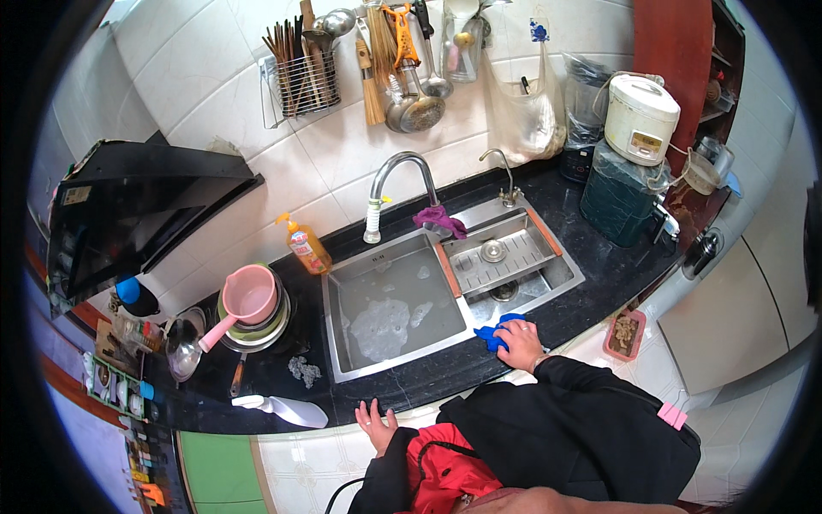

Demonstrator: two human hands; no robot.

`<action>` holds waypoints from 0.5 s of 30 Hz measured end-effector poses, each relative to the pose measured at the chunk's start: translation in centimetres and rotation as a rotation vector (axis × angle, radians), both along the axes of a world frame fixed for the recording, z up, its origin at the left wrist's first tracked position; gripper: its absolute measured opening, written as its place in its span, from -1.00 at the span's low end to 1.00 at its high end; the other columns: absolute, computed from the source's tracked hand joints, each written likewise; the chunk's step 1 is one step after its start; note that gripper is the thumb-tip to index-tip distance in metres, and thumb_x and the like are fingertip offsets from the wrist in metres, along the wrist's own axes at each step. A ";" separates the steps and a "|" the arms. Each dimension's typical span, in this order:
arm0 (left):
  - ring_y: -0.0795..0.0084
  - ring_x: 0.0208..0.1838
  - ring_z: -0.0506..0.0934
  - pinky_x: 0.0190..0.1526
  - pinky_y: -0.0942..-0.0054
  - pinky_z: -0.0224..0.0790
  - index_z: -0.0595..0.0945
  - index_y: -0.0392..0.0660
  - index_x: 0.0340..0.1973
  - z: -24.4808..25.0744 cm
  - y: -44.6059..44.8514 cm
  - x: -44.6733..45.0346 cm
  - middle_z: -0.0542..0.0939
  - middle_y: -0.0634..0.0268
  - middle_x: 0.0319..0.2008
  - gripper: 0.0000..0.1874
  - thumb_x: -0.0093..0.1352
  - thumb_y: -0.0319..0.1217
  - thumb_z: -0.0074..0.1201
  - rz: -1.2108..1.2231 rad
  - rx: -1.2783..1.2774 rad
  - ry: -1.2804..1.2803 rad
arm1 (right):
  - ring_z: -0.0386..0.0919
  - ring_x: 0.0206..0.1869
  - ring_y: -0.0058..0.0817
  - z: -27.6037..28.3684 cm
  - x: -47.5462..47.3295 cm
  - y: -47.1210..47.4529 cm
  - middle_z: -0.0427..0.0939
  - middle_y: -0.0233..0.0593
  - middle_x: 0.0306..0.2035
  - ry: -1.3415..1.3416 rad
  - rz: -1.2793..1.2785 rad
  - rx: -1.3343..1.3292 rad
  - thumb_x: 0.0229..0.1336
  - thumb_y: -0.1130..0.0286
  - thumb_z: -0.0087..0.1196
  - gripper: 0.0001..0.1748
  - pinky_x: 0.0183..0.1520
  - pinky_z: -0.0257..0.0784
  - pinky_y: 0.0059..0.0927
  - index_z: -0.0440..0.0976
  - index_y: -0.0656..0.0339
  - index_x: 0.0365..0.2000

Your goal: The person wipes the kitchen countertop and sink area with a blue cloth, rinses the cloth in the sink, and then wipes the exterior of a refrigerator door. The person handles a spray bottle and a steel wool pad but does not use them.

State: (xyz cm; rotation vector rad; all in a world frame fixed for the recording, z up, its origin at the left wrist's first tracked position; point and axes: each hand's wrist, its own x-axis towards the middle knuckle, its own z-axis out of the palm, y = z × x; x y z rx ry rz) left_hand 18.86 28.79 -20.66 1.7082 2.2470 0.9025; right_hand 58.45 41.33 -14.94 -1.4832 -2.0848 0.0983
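Observation:
My right hand [521, 347] presses a bunched blue cloth [490, 335] against the front rim of the stainless steel double sink [401, 363], below the smaller basin. At the counter's front edge, my left hand [377, 427] has its fingers apart and holds nothing. Cloudy, foamy water [380, 327] fills the large left basin. Over the right basin sits a perforated metal drain basket [472, 266] with reddish-brown side strips. A purple cloth [440, 221] is draped by the base of the curved faucet [404, 160]. Left of my left hand, a white spray bottle [292, 411] lies on its side.
An orange pump bottle [307, 247] stands left of the sink. A pink dipper [249, 295] tops stacked bowls and a pan, near a steel wool scourer [304, 371]. The rice cooker [642, 119] sits at right; ladles [420, 114] hang on the wall. A pink container [624, 334] is on the floor.

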 end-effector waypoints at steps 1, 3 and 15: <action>-0.20 0.44 0.00 0.39 -0.07 -0.12 0.42 -0.06 0.22 0.0 0.0 0.0 0.15 -0.11 0.37 -0.41 0.27 -0.30 0.19 0.000 -0.006 -0.003 | 0.39 0.08 -0.24 0.0 0.0 0.0 0.49 -0.30 -0.06 -0.002 0.000 0.001 -0.13 0.29 0.15 -0.64 0.11 0.18 -0.09 0.52 -0.01 -0.19; -0.20 0.44 -0.01 0.39 -0.07 -0.13 0.42 -0.06 0.22 0.1 0.0 0.0 0.15 -0.11 0.37 -0.41 0.27 -0.30 0.19 0.003 -0.011 -0.002 | 0.39 0.08 -0.24 0.0 0.0 0.0 0.49 -0.30 -0.06 -0.004 0.000 0.004 -0.13 0.29 0.15 -0.64 0.11 0.18 -0.09 0.52 -0.01 -0.19; -0.21 0.43 0.00 0.39 -0.08 -0.13 0.43 -0.06 0.21 0.5 0.1 0.1 0.16 -0.13 0.36 -0.41 0.26 -0.30 0.20 0.001 -0.024 -0.009 | 0.39 0.07 -0.25 0.1 0.0 0.0 0.49 -0.30 -0.06 -0.001 -0.003 0.007 -0.13 0.29 0.14 -0.64 0.10 0.19 -0.10 0.53 -0.01 -0.20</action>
